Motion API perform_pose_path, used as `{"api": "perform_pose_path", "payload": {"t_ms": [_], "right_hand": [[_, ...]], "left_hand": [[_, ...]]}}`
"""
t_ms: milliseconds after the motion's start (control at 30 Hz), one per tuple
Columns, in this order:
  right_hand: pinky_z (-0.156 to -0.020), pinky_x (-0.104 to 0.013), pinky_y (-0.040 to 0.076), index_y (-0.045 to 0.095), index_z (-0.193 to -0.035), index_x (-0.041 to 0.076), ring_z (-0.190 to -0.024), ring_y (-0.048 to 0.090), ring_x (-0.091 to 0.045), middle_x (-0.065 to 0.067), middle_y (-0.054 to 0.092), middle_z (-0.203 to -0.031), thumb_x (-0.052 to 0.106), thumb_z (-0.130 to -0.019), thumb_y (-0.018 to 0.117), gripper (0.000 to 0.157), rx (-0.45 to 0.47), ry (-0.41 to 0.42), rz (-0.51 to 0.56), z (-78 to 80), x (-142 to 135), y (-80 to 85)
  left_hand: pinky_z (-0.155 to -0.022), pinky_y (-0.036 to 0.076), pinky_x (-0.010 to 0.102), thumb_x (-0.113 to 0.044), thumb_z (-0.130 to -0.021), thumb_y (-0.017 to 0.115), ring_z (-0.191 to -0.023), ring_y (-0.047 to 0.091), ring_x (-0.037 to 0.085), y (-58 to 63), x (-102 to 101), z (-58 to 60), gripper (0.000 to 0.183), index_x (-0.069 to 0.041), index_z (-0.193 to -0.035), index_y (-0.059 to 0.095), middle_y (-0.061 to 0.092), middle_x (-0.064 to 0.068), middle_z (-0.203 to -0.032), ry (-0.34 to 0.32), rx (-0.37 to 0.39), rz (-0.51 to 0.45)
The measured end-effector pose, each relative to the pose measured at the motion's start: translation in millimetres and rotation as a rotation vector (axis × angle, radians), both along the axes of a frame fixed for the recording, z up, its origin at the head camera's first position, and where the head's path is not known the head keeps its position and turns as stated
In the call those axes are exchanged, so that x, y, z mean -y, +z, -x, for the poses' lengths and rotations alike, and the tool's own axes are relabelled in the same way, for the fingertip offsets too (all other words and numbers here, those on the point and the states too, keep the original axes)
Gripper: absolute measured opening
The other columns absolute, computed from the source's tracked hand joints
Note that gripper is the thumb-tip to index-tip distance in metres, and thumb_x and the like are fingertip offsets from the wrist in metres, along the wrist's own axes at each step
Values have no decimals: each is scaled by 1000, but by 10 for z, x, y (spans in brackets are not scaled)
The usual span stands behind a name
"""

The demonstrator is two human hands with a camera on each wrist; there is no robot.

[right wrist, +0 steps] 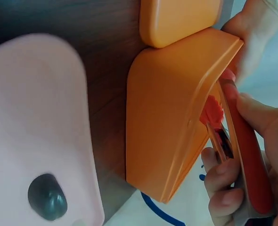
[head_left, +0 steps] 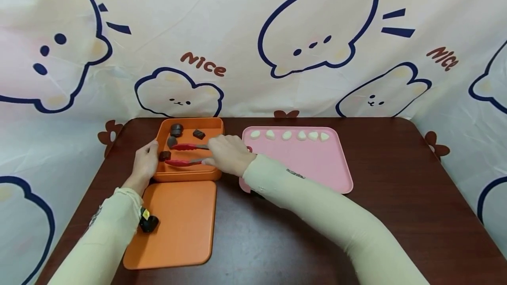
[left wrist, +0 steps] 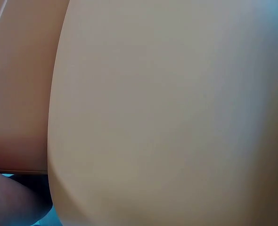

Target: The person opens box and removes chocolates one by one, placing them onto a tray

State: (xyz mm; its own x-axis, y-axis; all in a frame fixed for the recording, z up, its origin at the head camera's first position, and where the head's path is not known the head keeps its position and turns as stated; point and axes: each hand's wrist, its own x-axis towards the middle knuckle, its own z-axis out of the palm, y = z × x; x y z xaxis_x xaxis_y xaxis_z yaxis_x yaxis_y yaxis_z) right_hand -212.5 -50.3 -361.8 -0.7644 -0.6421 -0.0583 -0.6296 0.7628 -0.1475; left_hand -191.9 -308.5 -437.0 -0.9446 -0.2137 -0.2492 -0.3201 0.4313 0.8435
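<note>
My right hand [head_left: 229,155] grips red-and-metal tongs [right wrist: 249,160] by their handles. The spread red tips reach left into an orange box [head_left: 190,175], on either side of a gap. Inside lie several dark brown pieces that look like chocolates: a round one [head_left: 176,129], a rectangular one [head_left: 199,134], one [head_left: 171,142] beside the upper tip and a squarish one [head_left: 164,156] near the lower. With nothing visible between them, the tips stay apart. My left hand [head_left: 145,162] holds the box by its left wall.
An orange lid [head_left: 178,223] lies in front of the box. To the right sits a pink tray [head_left: 297,157] with a row of small white pieces [head_left: 287,135] along its far side. The right wrist view shows a dark glossy piece [right wrist: 47,197] on the tray.
</note>
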Motion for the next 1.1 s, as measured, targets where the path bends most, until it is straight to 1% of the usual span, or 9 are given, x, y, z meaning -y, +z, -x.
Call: {"api": "perform_pose_path", "payload": {"t_ms": [100,200,267,367,500,567,733,867,1100], "right_hand": [[-48,-23,40,68,-90,16,-61,55,-12,5,53,-68,54,-95,65,39,-9,8,-39,-4,85,-5],[-51,-24,47,68,-94,17,-62,58,-11,5,57,-69,54,-96,64,37,-36,12,-72,-41,173,-16],[-51,-24,48,68,-95,18,-63,59,-11,5,57,-70,53,-96,63,36,-48,11,-83,-62,222,-23],[-50,-24,48,66,-94,18,-62,58,-11,5,56,-70,53,-96,63,35,-59,-4,-85,-65,267,-34],[-48,-23,45,64,-90,18,-61,56,-10,5,55,-69,53,-96,63,36,-51,-16,-73,-43,293,-42],[-47,-23,45,64,-88,19,-59,56,-10,5,55,-69,53,-96,63,35,-48,-19,-64,-36,304,-49],[-50,-24,50,66,-90,19,-60,57,-9,6,57,-71,51,-98,62,33,-45,-21,-61,-35,336,-79],[-54,-24,53,66,-93,19,-61,58,-9,6,59,-73,50,-99,61,32,-44,-20,-70,-51,343,-93],[-50,-24,49,65,-90,18,-60,57,-10,5,55,-69,50,-99,60,34,-45,-27,-62,-68,266,-97]], "left_hand": [[-126,16,62,-48,-110,14,-157,10,41,16,4,-1,63,-15,-163,12,11,15,-170,-4,-4,-1],[-126,16,62,-49,-109,14,-157,11,41,37,8,-4,63,-16,-163,13,12,16,-170,4,-5,-1],[-126,17,61,-48,-110,15,-156,12,40,45,9,-7,62,-16,-163,15,13,16,-170,14,-6,4],[-126,17,61,-48,-110,15,-156,12,40,48,7,-6,62,-15,-163,15,13,16,-169,15,-4,1],[-126,16,61,-47,-110,15,-157,11,40,44,1,3,62,-14,-163,15,13,15,-170,2,-2,-1],[-127,17,60,-46,-110,15,-156,12,40,40,1,10,62,-13,-162,16,14,16,-169,5,-16,6],[-127,19,58,-45,-110,16,-155,16,41,23,4,23,62,-11,-162,18,17,18,-168,17,-38,28],[-127,18,59,-46,-110,16,-156,16,41,13,4,19,62,-12,-162,18,17,18,-168,21,-32,28],[-127,18,59,-48,-109,15,-156,14,40,-12,-6,4,63,-15,-162,16,15,16,-169,27,-3,0]]}}
